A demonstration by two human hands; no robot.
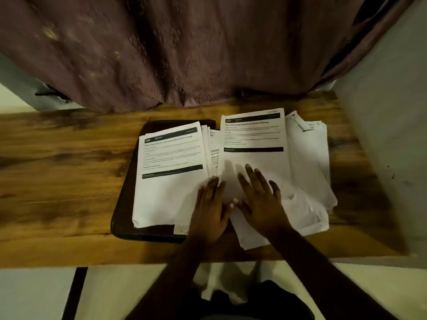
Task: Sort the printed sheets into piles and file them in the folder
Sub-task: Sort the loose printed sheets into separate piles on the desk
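Two hands — left hand (211, 210), right hand (260, 200) — fingers flat on two piles of printed sheets (253, 158), one folder (126, 199)

I count two hands on the paper, my left hand (211, 210) and right hand (260, 199), side by side. One dark folder (126, 204) lies left of them. Two main piles show: one pile (169, 181) left of my hands, one spread pile (300, 176) under and right. I cannot count single sheets.
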